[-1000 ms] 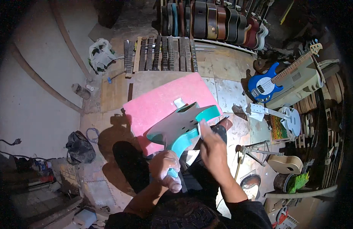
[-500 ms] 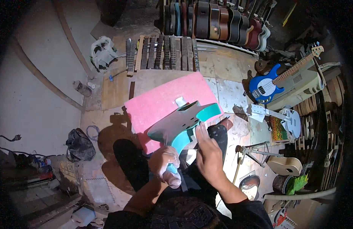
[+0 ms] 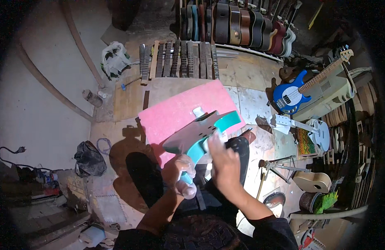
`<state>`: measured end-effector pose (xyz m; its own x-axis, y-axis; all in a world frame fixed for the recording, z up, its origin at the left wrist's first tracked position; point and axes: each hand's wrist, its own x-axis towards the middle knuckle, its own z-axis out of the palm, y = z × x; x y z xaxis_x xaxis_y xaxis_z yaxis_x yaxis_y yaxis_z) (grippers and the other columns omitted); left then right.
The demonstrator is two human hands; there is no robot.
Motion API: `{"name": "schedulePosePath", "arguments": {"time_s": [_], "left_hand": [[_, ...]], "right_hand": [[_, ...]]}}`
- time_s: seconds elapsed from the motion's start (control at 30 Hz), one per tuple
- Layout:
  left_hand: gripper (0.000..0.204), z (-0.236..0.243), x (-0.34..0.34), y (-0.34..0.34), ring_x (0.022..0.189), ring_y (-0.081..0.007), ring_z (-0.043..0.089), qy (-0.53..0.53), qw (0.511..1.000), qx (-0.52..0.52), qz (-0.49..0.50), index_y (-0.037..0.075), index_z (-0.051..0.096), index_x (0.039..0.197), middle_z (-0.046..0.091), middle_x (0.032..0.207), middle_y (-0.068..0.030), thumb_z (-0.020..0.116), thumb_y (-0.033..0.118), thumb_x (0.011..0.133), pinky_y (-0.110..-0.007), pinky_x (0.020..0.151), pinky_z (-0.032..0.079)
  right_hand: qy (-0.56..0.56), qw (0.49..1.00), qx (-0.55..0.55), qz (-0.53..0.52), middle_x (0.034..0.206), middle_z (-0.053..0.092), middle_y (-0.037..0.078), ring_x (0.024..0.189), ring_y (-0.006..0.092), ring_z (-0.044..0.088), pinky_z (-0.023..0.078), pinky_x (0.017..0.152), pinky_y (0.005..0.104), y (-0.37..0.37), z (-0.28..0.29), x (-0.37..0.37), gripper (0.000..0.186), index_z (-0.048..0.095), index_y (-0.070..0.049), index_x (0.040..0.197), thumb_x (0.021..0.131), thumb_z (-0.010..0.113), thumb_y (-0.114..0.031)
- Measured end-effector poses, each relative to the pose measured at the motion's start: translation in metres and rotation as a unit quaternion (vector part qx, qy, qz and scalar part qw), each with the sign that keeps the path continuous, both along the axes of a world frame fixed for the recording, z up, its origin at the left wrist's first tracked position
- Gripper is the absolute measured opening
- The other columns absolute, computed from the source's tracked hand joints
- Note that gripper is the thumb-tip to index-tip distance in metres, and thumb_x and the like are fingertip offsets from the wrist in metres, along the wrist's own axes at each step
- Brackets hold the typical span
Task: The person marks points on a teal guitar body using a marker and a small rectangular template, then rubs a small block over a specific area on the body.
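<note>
A teal guitar body (image 3: 197,130) with a grey, dusty face and several holes lies tilted over a pink foam block (image 3: 165,116) and above my legs. My left hand (image 3: 179,176) is closed around its narrow lower end, pale dust on the fingers. My right hand (image 3: 224,166), blurred at the fingers, presses a white pad (image 3: 209,143) along the body's teal right edge. A small white piece (image 3: 198,111) rests on the foam just behind the body.
Guitar necks (image 3: 184,58) lie in a row beyond the foam, acoustic guitars (image 3: 238,25) stand behind. Rightward are a blue bass (image 3: 290,93), a white guitar (image 3: 318,137), a metal stand (image 3: 275,168) and a pale wood guitar (image 3: 311,182). A wall (image 3: 46,108) and black bag (image 3: 89,158) are leftward.
My right hand has shifted along the teal edge, slightly inward and with motion blur. My left hand and the guitar body are slightly higher in the picture, as the whole view shifts a little.
</note>
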<state>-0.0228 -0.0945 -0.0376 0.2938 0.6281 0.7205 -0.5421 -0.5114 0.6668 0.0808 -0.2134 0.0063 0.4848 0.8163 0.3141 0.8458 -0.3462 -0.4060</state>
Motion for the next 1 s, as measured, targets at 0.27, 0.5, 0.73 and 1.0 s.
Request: {"name": "schedulePosePath", "arguments": {"time_s": [0.27,0.5,0.73,1.0], "left_hand": [[0.07,0.008,0.002,0.003,0.05,-0.0185,0.053,-0.002,1.0,-0.025,-0.011,0.003,0.052,0.087,0.051,0.062,-0.0038,0.05,0.073,0.095,-0.033,0.048,0.044],[0.076,0.008,0.005,0.008,0.053,-0.0173,0.055,0.002,0.998,-0.053,-0.024,0.001,0.052,0.085,0.052,0.064,-0.0048,0.057,0.076,0.09,-0.031,0.048,0.043],[0.071,0.014,0.0,0.009,0.05,-0.0143,0.05,0.039,0.998,-0.052,-0.015,0.007,0.049,0.088,0.048,0.059,0.0002,0.052,0.078,0.09,-0.029,0.051,0.042],[0.073,0.018,0.003,0.007,0.05,-0.0157,0.05,0.035,0.998,-0.058,-0.017,0.008,0.049,0.085,0.05,0.062,-0.0018,0.051,0.08,0.089,-0.029,0.049,0.041]], "right_hand": [[-0.006,1.0,0.0,0.016,0.152,0.054,0.012,0.074,0.0227,0.052,0.038,0.071,0.0365,0.003,-0.004,-0.001,0.074,0.056,-0.008,0.146,0.074,0.061,0.005],[-0.008,1.0,0.02,0.022,0.15,0.056,0.013,0.073,0.0233,0.053,0.039,0.071,0.037,0.014,0.003,0.003,0.066,0.061,-0.007,0.139,0.074,0.062,0.003],[0.012,0.999,0.039,0.037,0.151,0.055,0.01,0.073,0.0232,0.051,0.04,0.074,0.0365,0.023,0.004,0.0,0.069,0.061,-0.007,0.141,0.073,0.061,0.007],[0.011,0.998,0.053,0.024,0.15,0.056,0.012,0.074,0.0234,0.051,0.04,0.077,0.0361,0.02,-0.001,0.002,0.07,0.06,-0.007,0.141,0.073,0.063,0.008]]}}
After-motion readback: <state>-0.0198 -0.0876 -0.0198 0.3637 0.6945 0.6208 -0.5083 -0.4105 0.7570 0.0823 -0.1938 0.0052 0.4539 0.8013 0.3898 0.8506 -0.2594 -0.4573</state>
